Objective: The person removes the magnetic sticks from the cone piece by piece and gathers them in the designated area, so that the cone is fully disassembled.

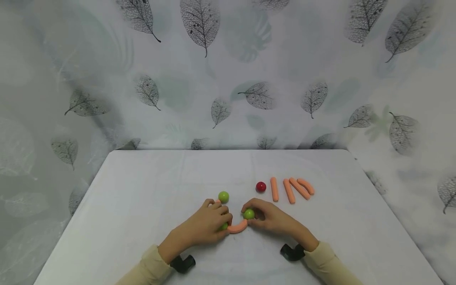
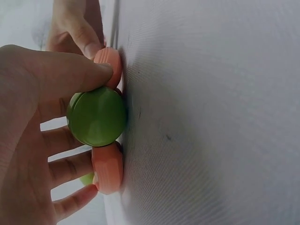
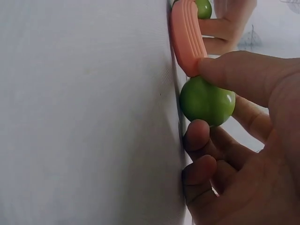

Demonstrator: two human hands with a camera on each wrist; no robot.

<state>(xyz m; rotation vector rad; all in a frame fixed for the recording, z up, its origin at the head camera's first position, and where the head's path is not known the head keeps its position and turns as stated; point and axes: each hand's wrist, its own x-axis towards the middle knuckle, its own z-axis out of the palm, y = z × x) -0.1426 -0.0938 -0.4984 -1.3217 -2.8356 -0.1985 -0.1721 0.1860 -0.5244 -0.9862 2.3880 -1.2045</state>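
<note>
My left hand point(image 1: 206, 225) grips a green ball point(image 2: 97, 116), its thumb lying over the ball's edge and the end of a curved orange stick point(image 1: 237, 227). Against the ball's other side sits a second orange stick point(image 2: 108, 168), mostly hidden by the hand in the head view. The fingers of my right hand point(image 1: 274, 218) curl round another green ball point(image 3: 207, 101), while its thumb presses the curved stick's right end. This ball touches that end. Beyond the left fingers, a third green ball point(image 1: 223, 197) rests by the second stick's far end.
A red ball point(image 1: 261, 187) lies on the white table point(image 1: 149, 178) beyond the right hand. To its right are a straight orange stick point(image 1: 274, 189), two more straight orange sticks point(image 1: 289, 191) and a curved orange stick point(image 1: 306, 186). A leaf-patterned curtain point(image 1: 228, 79) hangs behind the table.
</note>
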